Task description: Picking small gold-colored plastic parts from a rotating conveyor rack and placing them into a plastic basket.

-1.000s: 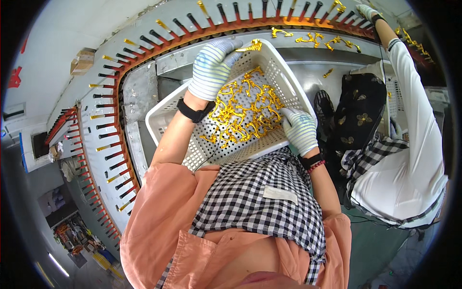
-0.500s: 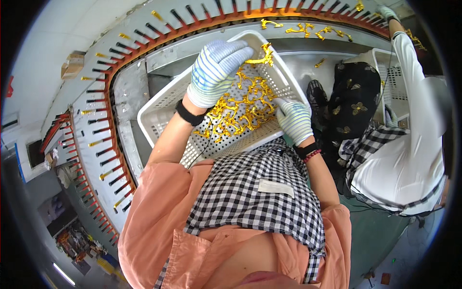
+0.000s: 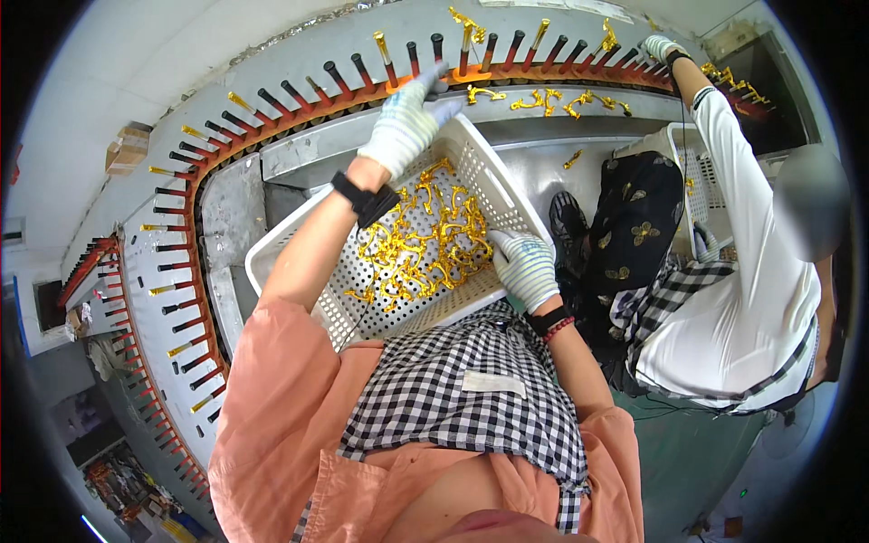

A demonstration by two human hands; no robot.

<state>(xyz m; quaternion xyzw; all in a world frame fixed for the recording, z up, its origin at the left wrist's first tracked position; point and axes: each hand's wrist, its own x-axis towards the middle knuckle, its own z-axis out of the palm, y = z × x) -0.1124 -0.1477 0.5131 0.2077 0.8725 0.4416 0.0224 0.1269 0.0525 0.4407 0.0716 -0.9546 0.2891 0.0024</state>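
Observation:
My left hand, in a striped knit glove, reaches over the far side of the white plastic basket toward upright black-and-red pegs. Its fingers and thumb are apart, with nothing visible between them. Just beyond the fingertips, a gold hook-shaped piece sits at the top of a peg. Gloved the same way, my right hand grips the basket at its near right corner, fingers over the rim; part of its grip is hidden. Many curved gold pieces lie jumbled on the perforated basket floor.
A curved orange track lined with pegs runs left and beyond the basket. Several gold pieces lie on the grey ledge. At right, a co-worker in a white sleeve reaches toward the track, beside another white basket.
My left hand has moved away from above the basket to the pegs, and the gold piece it held is out of its fingers. My right hand stays at the basket; the view has shifted.

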